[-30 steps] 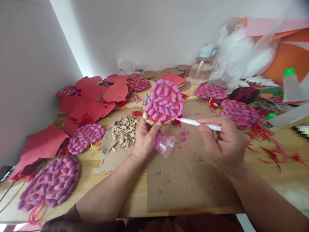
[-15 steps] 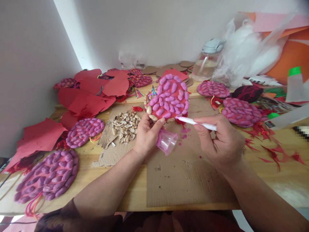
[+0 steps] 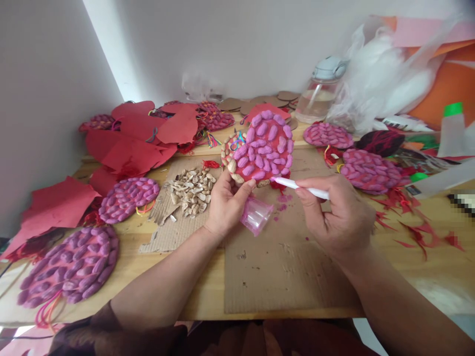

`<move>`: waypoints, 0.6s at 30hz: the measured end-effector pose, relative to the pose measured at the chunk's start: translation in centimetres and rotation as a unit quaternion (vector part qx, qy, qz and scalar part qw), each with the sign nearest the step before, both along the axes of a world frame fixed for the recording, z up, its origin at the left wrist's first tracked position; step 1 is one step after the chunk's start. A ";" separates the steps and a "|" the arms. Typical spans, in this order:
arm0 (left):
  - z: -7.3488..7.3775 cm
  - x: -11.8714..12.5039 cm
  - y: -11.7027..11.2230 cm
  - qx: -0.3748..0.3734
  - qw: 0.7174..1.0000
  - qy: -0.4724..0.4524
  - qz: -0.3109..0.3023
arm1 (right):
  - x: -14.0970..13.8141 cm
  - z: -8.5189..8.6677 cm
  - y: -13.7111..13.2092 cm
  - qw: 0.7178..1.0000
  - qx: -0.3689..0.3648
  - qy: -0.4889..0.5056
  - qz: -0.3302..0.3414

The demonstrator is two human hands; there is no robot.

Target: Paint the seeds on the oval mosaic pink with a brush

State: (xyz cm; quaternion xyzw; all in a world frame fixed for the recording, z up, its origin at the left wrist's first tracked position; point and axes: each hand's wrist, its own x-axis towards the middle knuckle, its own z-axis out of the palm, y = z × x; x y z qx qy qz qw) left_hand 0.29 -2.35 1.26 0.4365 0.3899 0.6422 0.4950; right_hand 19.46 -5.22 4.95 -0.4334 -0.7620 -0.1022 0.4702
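Where two purple peanut-covered discs [image 3: 70,267] lie near left, they rest face up, perhaps so nothing rubs them; broken shells [image 3: 191,193] sit on torn cardboard [image 3: 158,241], seemingly to spare the table [image 3: 208,292]. The left hand [image 3: 228,206], curled closed, grips the lower edge of a raised plaque [image 3: 264,148] in the middle, with a pink-stained cup [image 3: 257,216] tucked beneath, presumably close to the white pen [image 3: 305,190] that the nearly closed right hand [image 3: 339,215] pinches, its tip at the plaque's lower right rim

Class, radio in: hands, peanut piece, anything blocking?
Left hand holding peanut-covered piece and plastic cup. Right hand gripping white tool, tip at piece's lower edge. Tip unobstructed.
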 end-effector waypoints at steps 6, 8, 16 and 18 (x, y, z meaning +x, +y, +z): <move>-0.1 -0.1 0.1 0.010 1.000 0.019 -0.001 | -0.1 0.0 0.0 1.000 -0.010 0.002 0.002; -0.2 -0.1 0.1 0.015 0.999 0.029 -0.001 | -0.1 0.0 0.1 1.000 -0.007 -0.005 0.014; -0.4 -0.3 0.2 0.016 0.998 0.057 -0.002 | 0.0 0.0 0.1 1.000 -0.001 -0.004 0.009; -0.5 -0.3 0.2 0.015 0.998 0.061 -0.002 | 0.0 0.0 0.1 1.000 -0.009 -0.004 0.017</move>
